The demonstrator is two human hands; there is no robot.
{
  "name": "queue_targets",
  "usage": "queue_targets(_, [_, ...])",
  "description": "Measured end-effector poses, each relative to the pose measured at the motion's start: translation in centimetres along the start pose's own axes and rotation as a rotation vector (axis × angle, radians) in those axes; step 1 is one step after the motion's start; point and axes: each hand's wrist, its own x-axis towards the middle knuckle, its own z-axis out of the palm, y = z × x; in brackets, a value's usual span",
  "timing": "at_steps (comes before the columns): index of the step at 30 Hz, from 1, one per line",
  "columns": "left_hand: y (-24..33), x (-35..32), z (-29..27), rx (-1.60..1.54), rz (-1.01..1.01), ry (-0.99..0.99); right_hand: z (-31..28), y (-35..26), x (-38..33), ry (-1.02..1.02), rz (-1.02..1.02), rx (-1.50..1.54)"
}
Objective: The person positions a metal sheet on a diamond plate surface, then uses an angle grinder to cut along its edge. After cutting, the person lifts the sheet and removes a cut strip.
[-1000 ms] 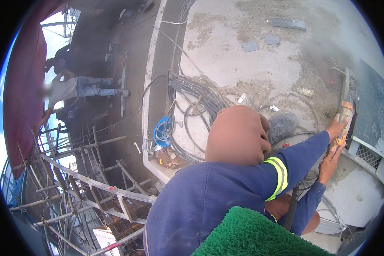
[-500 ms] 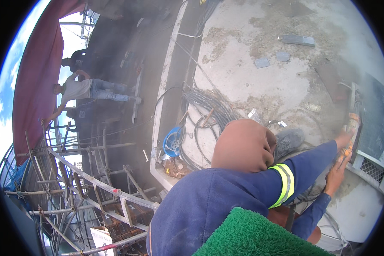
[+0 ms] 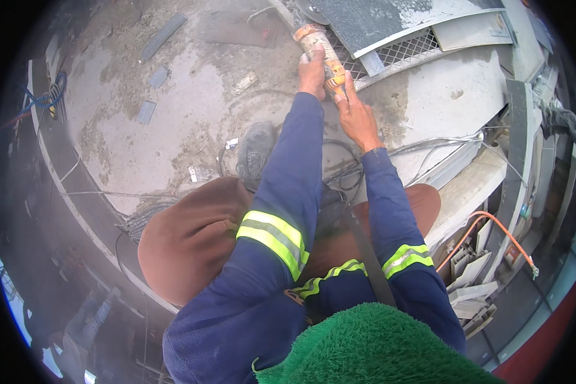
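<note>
Both my hands are on an orange, dust-caked angle grinder (image 3: 319, 42) at the top of the view. My left hand (image 3: 312, 75) is wrapped around the middle of its body. Farther back, my right hand (image 3: 359, 120) closes on its rear end, with a finger laid along the casing. The round disc (image 3: 312, 11) at the far end lies by the edge of a dark grey panel (image 3: 397, 24). Whether it touches the panel I cannot tell. Beneath the panel shows a diamond-mesh frame (image 3: 400, 51).
Grey offcuts (image 3: 164, 37) lie on the dusty concrete floor (image 3: 192, 83). Black cables (image 3: 422, 146) run beside my legs. On the right, an orange hose (image 3: 493, 221) curves over stacked scrap pieces (image 3: 470, 291). A low ledge (image 3: 75, 192) borders the floor at left.
My view has swung to the right, bringing the hands and grinder to the upper middle. Both hands keep their hold on it. The scaffold and red sheet at left have mostly left view.
</note>
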Motion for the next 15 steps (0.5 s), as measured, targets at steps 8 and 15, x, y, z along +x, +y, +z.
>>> queue_targets(8, [0.1,-1.0,0.3,-0.022,0.012,0.013,-0.2,-0.1,-0.4,0.002,-0.013,0.021])
queue_targets(15, [0.3,-1.4,0.1,-0.013,0.021,0.017,-0.1,-0.2,-0.5,-0.010,-0.014,0.027])
